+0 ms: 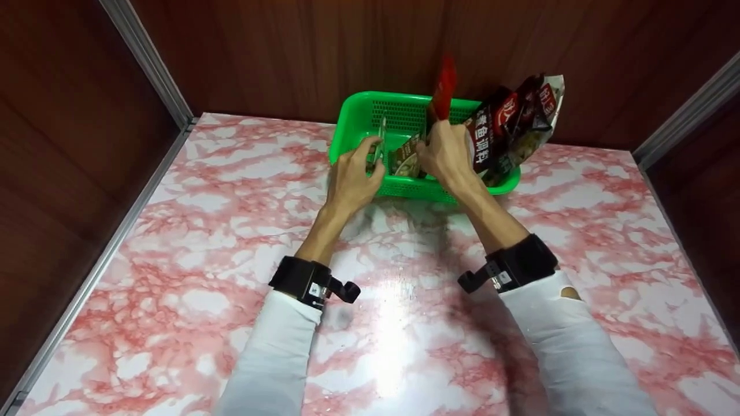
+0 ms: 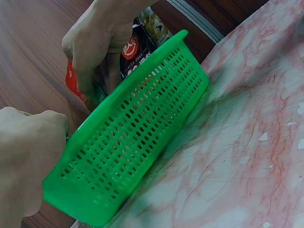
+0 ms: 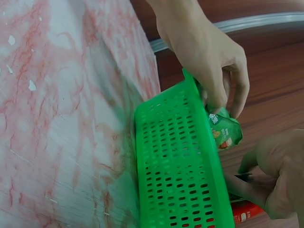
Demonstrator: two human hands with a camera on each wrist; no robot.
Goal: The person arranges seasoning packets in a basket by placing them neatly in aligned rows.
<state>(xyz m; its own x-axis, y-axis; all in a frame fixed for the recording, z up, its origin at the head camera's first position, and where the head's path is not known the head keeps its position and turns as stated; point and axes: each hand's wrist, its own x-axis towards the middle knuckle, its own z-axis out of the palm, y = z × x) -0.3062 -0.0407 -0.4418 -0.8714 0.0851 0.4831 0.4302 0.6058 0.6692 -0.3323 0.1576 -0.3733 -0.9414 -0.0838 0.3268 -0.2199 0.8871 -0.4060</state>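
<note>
A green plastic basket (image 1: pixel 416 188) with perforated sides stands against the back wall. At its left end, my left hand (image 1: pixel 354 176) pinches a thin green packet (image 3: pixel 225 130) between thumb and fingers. My right hand (image 1: pixel 450 151) is over the middle of the basket, its fingers gripping a red packet (image 1: pixel 445 86) that sticks up above the knuckles. Between the hands, a packet with a food picture (image 1: pixel 406 162) leans inside the basket, close to the right fingertips. The lower part of the red packet is hidden by the hand.
Large dark seasoning bags (image 1: pixel 491 130) with red labels stand in the basket's right end and rise above its rim. The red-and-white marbled table (image 1: pixel 202 260) meets brown wood-grain panels (image 1: pixel 277 58) at the back and sides.
</note>
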